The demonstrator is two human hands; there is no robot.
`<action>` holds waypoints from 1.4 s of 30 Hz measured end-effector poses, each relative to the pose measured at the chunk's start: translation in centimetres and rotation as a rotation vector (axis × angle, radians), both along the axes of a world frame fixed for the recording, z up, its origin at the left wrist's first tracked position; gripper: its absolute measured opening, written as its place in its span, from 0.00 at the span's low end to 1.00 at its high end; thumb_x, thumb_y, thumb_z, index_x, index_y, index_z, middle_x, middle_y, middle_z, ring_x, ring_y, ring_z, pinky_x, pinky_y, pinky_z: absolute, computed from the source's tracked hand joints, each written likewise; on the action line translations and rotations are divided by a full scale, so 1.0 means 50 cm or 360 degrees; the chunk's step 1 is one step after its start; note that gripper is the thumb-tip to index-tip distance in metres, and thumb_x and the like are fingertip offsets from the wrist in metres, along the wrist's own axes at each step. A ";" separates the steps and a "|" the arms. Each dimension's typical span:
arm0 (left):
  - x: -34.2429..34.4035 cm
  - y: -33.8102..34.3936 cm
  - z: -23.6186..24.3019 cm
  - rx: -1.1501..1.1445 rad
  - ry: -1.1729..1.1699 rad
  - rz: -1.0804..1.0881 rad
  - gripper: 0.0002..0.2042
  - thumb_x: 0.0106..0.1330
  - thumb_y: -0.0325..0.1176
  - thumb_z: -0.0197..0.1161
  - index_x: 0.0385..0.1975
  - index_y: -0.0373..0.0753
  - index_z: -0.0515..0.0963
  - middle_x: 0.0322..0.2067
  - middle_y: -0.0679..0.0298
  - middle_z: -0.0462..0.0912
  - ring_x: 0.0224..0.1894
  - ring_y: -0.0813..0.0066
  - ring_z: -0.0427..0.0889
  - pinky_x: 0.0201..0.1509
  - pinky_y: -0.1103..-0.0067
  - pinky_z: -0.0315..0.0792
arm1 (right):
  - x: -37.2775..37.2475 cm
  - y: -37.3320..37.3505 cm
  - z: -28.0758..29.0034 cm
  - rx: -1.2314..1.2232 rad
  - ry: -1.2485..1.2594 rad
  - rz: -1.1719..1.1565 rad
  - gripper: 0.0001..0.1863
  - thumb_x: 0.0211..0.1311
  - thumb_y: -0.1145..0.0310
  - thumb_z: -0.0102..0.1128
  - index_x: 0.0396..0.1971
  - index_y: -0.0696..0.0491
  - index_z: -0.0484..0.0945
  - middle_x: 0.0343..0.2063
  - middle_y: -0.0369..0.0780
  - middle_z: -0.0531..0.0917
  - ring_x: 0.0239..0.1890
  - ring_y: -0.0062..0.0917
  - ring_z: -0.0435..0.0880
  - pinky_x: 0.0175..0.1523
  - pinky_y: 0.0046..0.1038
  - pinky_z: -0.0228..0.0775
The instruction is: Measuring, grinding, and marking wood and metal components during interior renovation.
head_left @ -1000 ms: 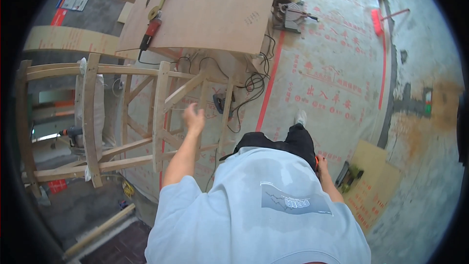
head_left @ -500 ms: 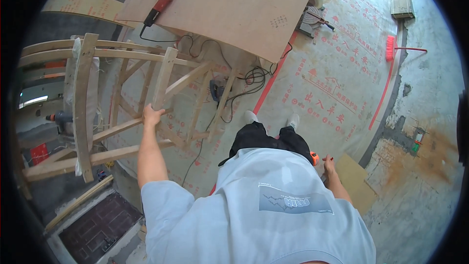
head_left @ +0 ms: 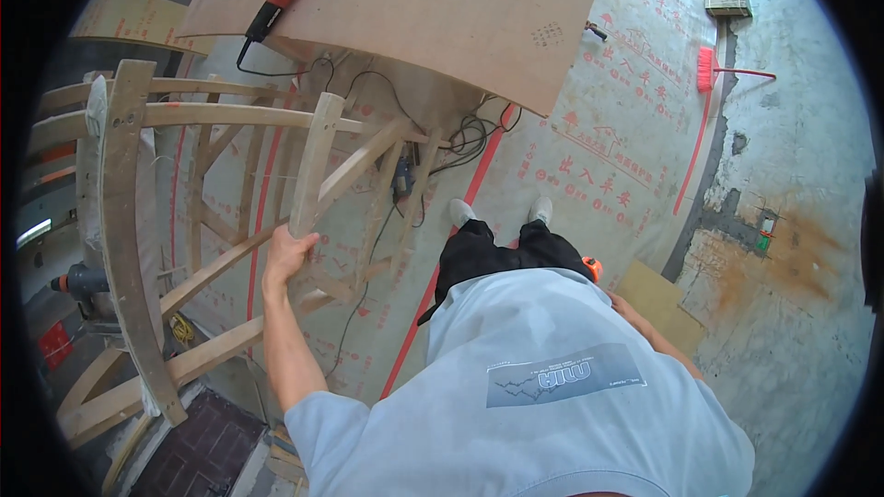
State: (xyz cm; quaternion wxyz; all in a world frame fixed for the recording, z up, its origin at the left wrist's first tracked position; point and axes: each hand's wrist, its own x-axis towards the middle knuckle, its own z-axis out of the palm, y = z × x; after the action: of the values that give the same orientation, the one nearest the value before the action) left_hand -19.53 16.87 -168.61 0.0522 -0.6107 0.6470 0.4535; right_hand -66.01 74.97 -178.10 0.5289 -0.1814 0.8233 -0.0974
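My left hand [head_left: 291,253] is closed around the end of an upright piece on a wooden sawhorse-like frame [head_left: 136,221]. Rails, crosspieces and slanted braces make up this frame, standing to my left. My right hand [head_left: 622,304] hangs low by my right hip, close to an orange tape measure [head_left: 593,268]. Most of that hand is hidden behind my shirt, so its fingers cannot be made out.
A large plywood sheet [head_left: 414,18] lies ahead, with a red and black angle grinder [head_left: 281,0] on it. Black cords [head_left: 474,143] coil beneath its edge. A power tool [head_left: 403,175] rests on the covered floor. At right are a red broom [head_left: 706,69] and a thin board [head_left: 654,299].
The wooden frame and my left hand have shifted lower and nearer in view. My right hand has drawn in toward my hip, its fingers passing out of sight.
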 end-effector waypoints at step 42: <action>-0.084 0.259 -0.054 0.0203 -0.0378 0.0124 0.16 0.54 0.30 0.74 0.42 0.34 0.81 0.30 0.59 0.85 0.34 0.68 0.83 0.42 0.71 0.75 | -0.392 -0.025 -0.183 -0.0465 -0.0279 -0.0129 0.12 0.58 0.81 0.57 0.43 0.58 0.75 0.33 0.42 0.83 0.37 0.29 0.81 0.43 0.32 0.74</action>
State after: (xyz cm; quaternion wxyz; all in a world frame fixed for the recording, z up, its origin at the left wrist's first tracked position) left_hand -23.72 29.83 -171.32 0.1496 -0.6802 0.5818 0.4200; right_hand -85.60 73.70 -187.25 0.5623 -0.2137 0.7578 -0.2527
